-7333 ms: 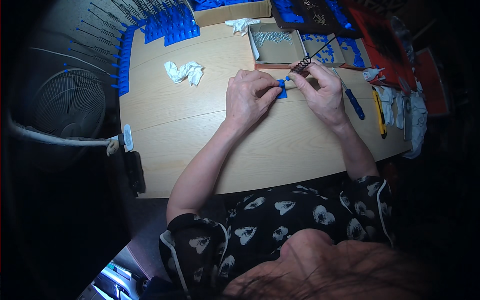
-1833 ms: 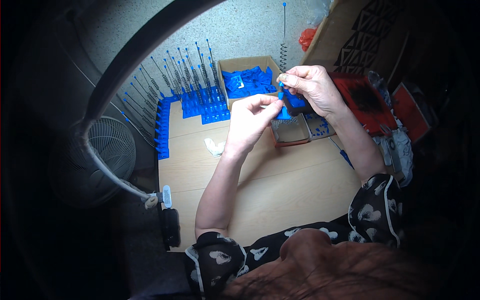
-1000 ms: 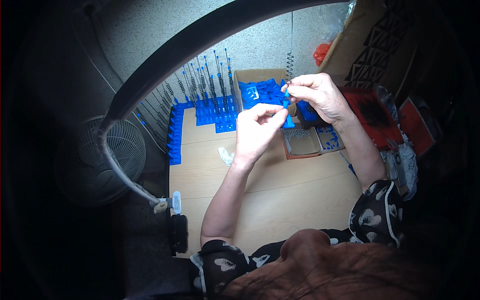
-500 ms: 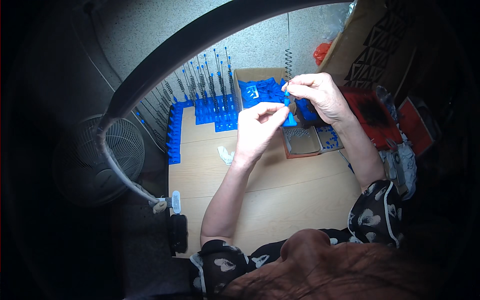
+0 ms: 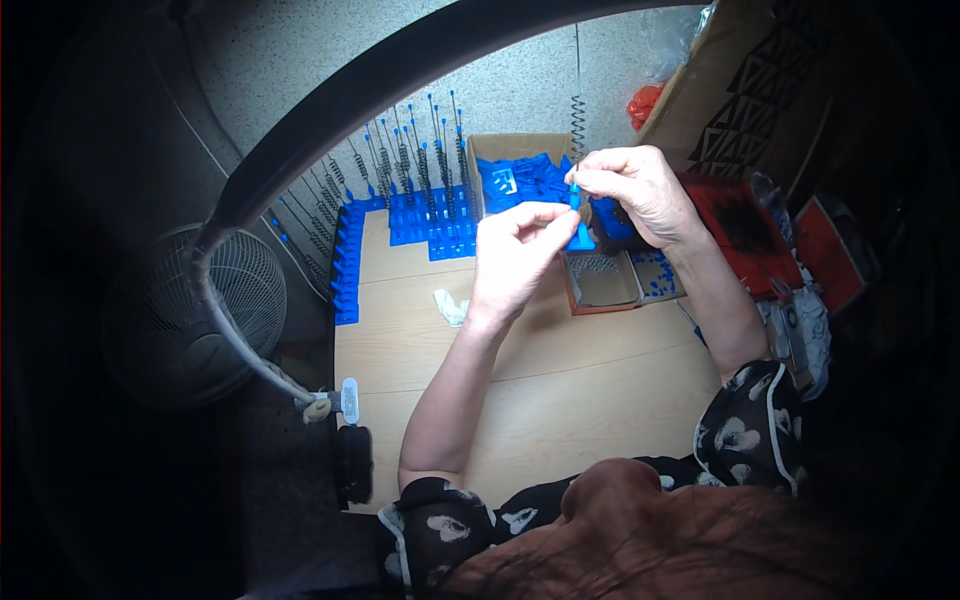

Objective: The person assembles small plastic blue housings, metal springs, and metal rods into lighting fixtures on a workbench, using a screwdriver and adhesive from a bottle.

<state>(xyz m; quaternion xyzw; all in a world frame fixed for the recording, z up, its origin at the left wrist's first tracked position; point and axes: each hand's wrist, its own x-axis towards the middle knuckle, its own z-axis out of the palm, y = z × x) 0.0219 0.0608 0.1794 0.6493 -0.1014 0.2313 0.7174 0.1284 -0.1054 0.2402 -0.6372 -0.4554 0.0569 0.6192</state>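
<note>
Between the thumb and forefinger of my left hand (image 5: 512, 255) is a small blue plastic base (image 5: 580, 238), its flat foot showing below the fingertips. Just above it, my right hand (image 5: 642, 195) pinches the lower end of a thin coiled wire (image 5: 578, 122), which stands upright over the base. A blue collar shows at the joint between the fingertips of both hands. My fingers hide whether wire and base are fixed together. Several finished-looking coiled wires with blue tips stand in rows of blue bases (image 5: 452, 243) to the left.
A cardboard box (image 5: 520, 146) of blue parts stands behind my hands. Nearer lie a small open tray (image 5: 606, 285) of tiny pieces and another tray (image 5: 658, 274) of blue bits. A crumpled white scrap (image 5: 451, 308) rests on the wooden table (image 5: 560, 400). A dark curved tube (image 5: 330, 120) arches overhead; a fan (image 5: 215, 310) is at left.
</note>
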